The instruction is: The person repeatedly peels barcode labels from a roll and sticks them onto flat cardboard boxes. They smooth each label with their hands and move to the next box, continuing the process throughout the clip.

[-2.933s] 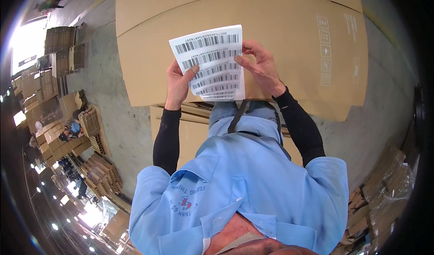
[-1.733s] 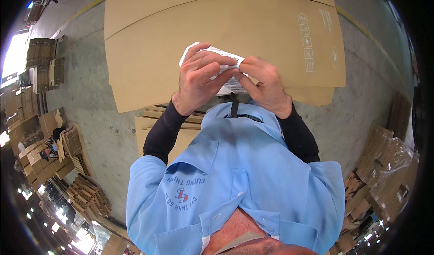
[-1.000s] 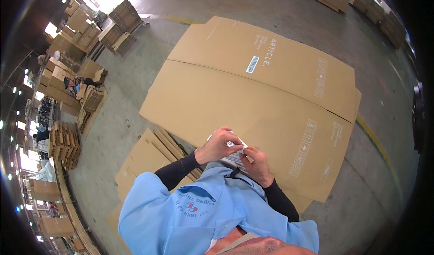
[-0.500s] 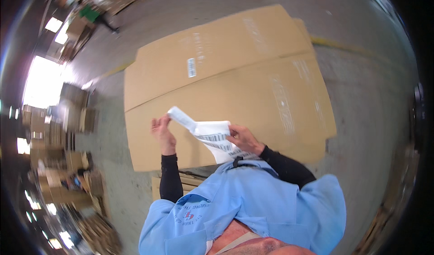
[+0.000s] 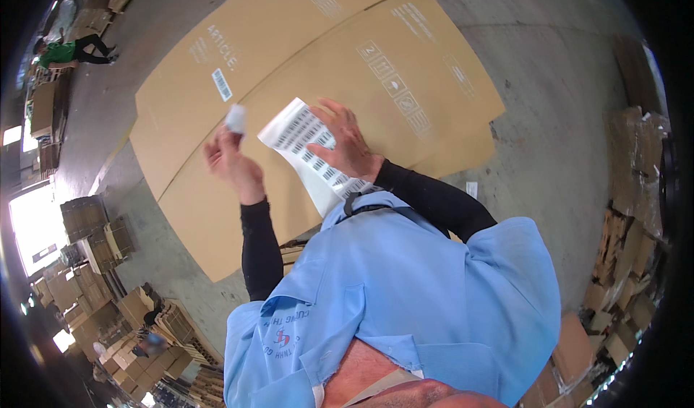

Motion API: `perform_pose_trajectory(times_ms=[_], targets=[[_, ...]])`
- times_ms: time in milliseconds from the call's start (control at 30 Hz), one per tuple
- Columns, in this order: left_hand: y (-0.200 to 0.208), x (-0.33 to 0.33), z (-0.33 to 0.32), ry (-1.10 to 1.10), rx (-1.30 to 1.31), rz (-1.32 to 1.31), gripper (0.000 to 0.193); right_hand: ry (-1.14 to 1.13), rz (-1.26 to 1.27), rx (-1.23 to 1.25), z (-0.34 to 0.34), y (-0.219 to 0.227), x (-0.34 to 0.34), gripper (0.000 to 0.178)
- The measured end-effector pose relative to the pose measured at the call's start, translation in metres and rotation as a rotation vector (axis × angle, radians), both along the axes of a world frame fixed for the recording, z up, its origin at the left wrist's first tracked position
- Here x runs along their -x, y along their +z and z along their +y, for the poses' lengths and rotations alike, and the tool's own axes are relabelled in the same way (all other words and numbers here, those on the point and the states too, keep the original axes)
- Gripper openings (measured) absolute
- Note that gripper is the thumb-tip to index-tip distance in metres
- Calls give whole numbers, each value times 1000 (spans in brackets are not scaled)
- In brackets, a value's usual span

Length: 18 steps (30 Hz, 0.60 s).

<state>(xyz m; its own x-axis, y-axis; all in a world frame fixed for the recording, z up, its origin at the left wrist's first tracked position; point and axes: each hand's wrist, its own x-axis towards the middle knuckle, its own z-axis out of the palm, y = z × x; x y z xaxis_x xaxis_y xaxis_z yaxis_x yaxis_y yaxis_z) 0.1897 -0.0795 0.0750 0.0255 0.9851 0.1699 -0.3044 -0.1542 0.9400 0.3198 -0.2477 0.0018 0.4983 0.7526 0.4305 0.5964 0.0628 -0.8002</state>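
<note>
Barcode-label sheet [image 5: 306,160] points lengthwise to 11 o'clock; my right hand [image 5: 347,148], angled likewise, grips it; left hand [image 5: 237,164] pinches white slip [image 5: 236,118].

A grey concrete floor [image 5: 535,83] spreads through the warehouse, scuffed and faintly stained, with a dull yellow floor line [image 5: 124,137] running along the left. Beyond it glares a tall bright opening [image 5: 32,224] (door or window, the whiteness hides which), throwing pale light across the nearby concrete. Close to this opening stand stacks of cardboard [image 5: 83,220]; lower left, a jumble of brown cartons [image 5: 137,361] sits beside more piled board. Along the right side, more stacked cardboard [image 5: 636,169] glints under clear plastic film. Small bright lights [image 5: 611,379] dot the dim lower right rim, where the surroundings darken and bend.
</note>
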Motion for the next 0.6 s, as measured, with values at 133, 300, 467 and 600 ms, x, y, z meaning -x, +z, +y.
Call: perform_pose_trajectory(times_ms=[133, 300, 467, 600], targets=[[-24, -53, -56, -291, 258, -17, 14, -28, -107, -63, 4, 18, -11, 72], [-29, -91, -93, -529, 340, 17, 15, -203, -134, -125, -13, 10, -31, 62], [-24, -106, -110, -881, 385, 45, 25, -391, -96, -143, -37, 2, -51, 40], [-17, -123, -115, -927, 154, 223, 52, -379, 746, -99, -56, 12, -75, 37]])
